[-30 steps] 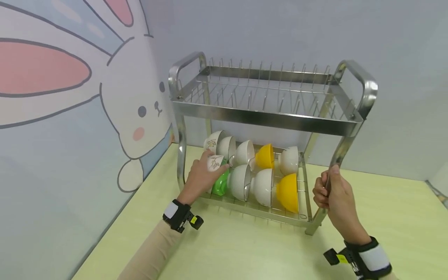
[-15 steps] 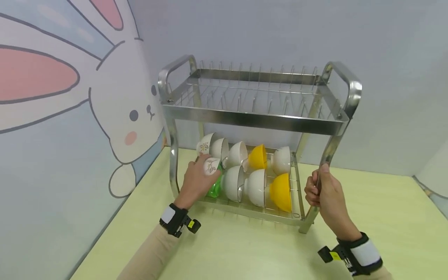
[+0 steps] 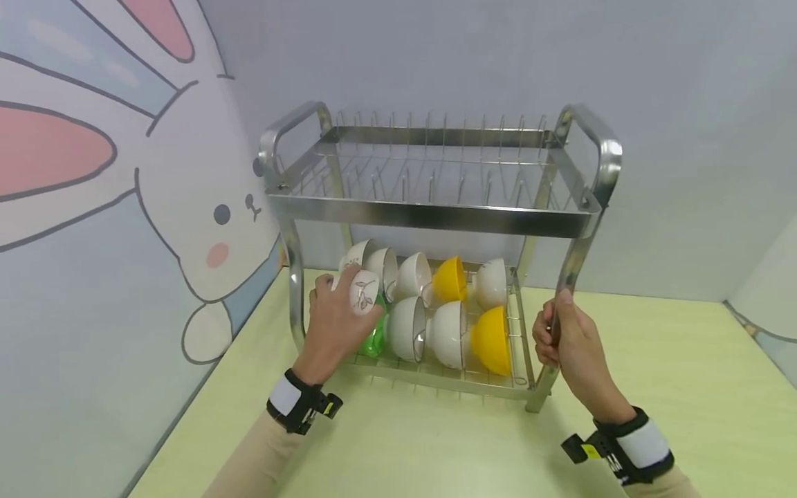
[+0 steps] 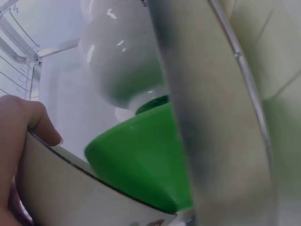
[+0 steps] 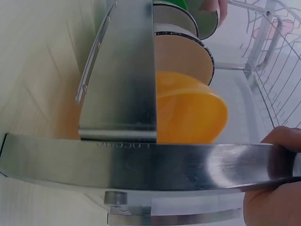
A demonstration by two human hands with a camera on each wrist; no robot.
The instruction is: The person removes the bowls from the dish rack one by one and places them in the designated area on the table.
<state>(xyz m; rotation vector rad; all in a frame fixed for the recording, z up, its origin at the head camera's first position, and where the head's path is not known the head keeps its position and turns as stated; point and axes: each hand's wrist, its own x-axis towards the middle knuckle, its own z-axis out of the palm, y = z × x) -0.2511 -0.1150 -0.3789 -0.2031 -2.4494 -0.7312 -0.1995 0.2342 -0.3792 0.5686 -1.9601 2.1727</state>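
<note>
In the head view my left hand [image 3: 336, 318] holds a white bowl [image 3: 364, 293] with a leaf pattern at the front left of the rack's lower tier. The bowl is tilted and stands close beside a green bowl [image 3: 376, 333], which it partly hides. In the left wrist view the white bowl's rim [image 4: 87, 172] crosses in front of the green bowl [image 4: 141, 155]. My right hand [image 3: 578, 340] grips the front right leg [image 3: 568, 271] of the metal dish rack [image 3: 429, 216]. Its fingers wrap round that leg.
On the lower tier, a grey-white bowl [image 3: 406, 329], a white bowl [image 3: 447, 335] and a yellow bowl [image 3: 492, 342] stand on edge in front. Several more bowls line the back row. Wire dividers fill the upper tier. A rabbit-painted wall [image 3: 187, 228] rises on the left.
The whole scene has shifted left in the head view. The left hand has turned the patterned bowl a little, and more of its side shows. The right hand keeps its grip on the leg.
</note>
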